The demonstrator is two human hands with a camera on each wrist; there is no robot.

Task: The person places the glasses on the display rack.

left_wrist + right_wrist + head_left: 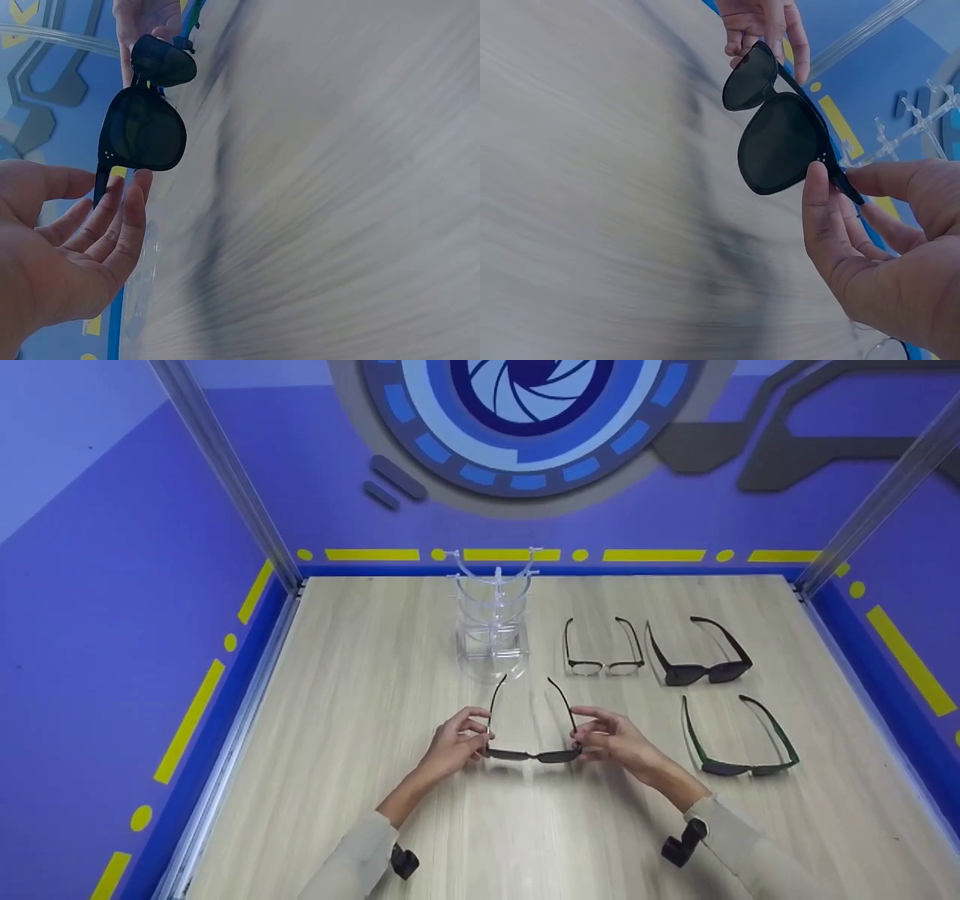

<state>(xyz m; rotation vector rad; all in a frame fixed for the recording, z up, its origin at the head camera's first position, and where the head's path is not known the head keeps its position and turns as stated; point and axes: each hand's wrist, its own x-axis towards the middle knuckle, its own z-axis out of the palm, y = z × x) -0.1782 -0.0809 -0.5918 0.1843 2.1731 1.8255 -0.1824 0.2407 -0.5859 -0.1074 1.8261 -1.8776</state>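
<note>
Both hands hold one pair of black sunglasses by its temples, in front of the clear stand. My left hand pinches the left temple near the hinge between thumb and fingers. On the other side my right hand pinches the right temple close to its hinge. The dark lenses face me, and the temples are unfolded, pointing away toward the stand. In the right wrist view the sunglasses hang tilted above the wooden table. A clear plastic eyewear stand with several curved tiers stands just beyond them, bearing no glasses.
To the right on the wooden table lie clear-lensed glasses, thick black sunglasses and green-framed sunglasses, all with temples unfolded. Blue-purple panels enclose the back and sides, with metal posts at the corners.
</note>
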